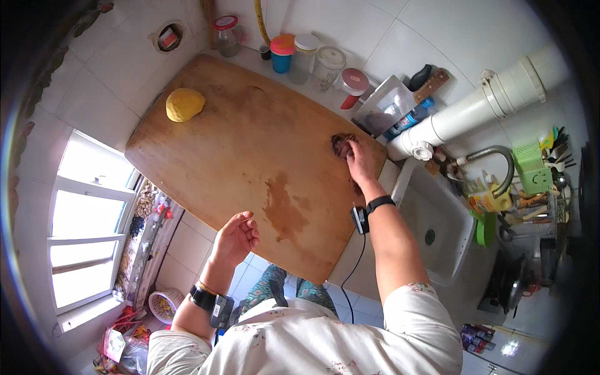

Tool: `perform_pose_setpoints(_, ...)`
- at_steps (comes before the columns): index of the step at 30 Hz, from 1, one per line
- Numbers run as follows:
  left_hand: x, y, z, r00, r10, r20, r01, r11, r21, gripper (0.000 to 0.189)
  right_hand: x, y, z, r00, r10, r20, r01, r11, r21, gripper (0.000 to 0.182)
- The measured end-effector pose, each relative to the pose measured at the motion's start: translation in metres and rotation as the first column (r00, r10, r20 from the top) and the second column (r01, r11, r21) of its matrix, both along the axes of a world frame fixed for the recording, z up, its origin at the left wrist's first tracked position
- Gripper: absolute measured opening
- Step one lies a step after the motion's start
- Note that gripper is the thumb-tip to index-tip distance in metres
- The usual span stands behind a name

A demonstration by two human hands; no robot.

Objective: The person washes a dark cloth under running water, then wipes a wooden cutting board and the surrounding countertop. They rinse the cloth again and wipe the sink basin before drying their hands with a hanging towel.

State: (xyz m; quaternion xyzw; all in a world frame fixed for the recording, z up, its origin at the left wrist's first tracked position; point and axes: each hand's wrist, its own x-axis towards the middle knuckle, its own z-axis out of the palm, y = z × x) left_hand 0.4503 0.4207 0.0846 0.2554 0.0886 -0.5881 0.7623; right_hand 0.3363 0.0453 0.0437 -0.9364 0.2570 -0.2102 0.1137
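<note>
At the right end of the wooden board [225, 145], my right hand [361, 163] has its fingers closed on a dark brown wad [342, 144], perhaps a cloth; the hand partly hides it. More dark brown material shows beside that wrist. My left hand [237, 236] is over the board's near edge, palm turned inward, fingers loosely curled with nothing seen in them. A wet patch [282, 206] marks the wood between both hands. Far off at the board's back left sits a peeled, faceted yellow vegetable [184, 105], its kind unclear.
Glass jars [328, 68] and a blue cup [281, 58] line the back wall. A cleaver [386, 103] leans near a white pipe [450, 124]. To the right is a sink [436, 225]; a window [89, 206] is at left. A black cable [356, 276] trails from my right wrist.
</note>
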Motion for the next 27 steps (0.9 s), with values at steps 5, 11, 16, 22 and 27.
perform_pose_setpoints(5,-0.013,-0.014,0.002,0.998,-0.051,-0.044,0.048,0.996,-0.069,0.023,-0.071,0.098,0.006,0.987,0.149,0.063,-0.150,0.989,0.012,0.032)
perform_pose_setpoints(11,-0.037,-0.021,0.011,0.997,-0.054,-0.058,0.048,0.993,-0.108,0.023,-0.135,0.227,0.017,0.894,0.428,-0.130,-0.392,0.890,0.233,0.026)
perform_pose_setpoints(16,-0.049,-0.011,0.020,0.998,-0.060,-0.033,0.056,0.991,-0.119,0.023,-0.175,0.255,0.032,0.856,0.507,0.106,-0.508,0.783,0.359,0.033)
perform_pose_setpoints(22,-0.051,0.017,0.024,1.000,0.002,-0.029,-0.005,0.995,-0.103,0.023,-0.144,0.199,0.105,0.952,0.131,0.278,-0.299,0.185,0.936,0.030)
perform_pose_setpoints(27,-0.034,0.020,0.014,0.999,-0.018,-0.051,0.013,0.995,-0.098,0.024,-0.077,0.060,0.091,0.911,-0.288,0.295,-0.210,0.291,0.933,0.045)
